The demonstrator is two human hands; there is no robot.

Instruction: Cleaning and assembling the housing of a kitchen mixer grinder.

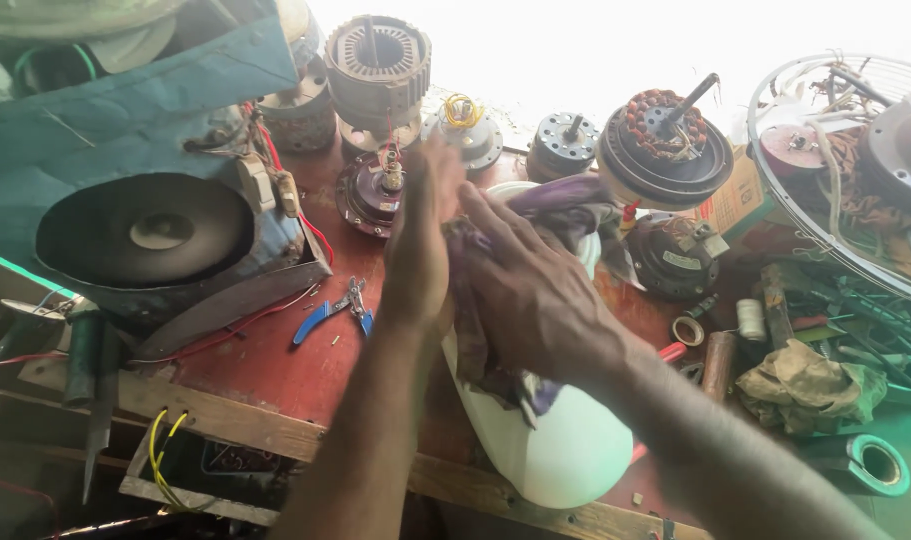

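Head view: a purple cloth (565,205) is bunched between both hands above a white rounded housing (565,450), which lies on the red tabletop (265,360) near its front edge. The cloth drapes over the top of the housing and hangs in a crumpled fold below the right palm. The right hand (530,290) lies flat on the cloth with its fingers stretched out and pressed down on the fabric, not curled round it. The left hand (420,235) stands upright just beside it, fingers straight and blurred at the tips, its palm against the cloth; whether its grip pinches the fabric I cannot tell.

Just left of the hands, blue-handled pliers (330,312) lie on the tabletop. Beyond the left hand stands a small purple motor (370,195) with wires on top, and behind it a tall grey stator (377,70). To the left sits a dark round speaker cone (145,232) set in a worn blue-grey case, with red wires trailing from it. Behind the cloth, a motor with copper windings (665,145) and a shaft stands beside a black motor (670,260). At the far right a wire fan guard (825,190) leans over a heap of tools, with a crumpled tan rag (810,385) and a roll of green tape (875,462) near the tabletop's right end.
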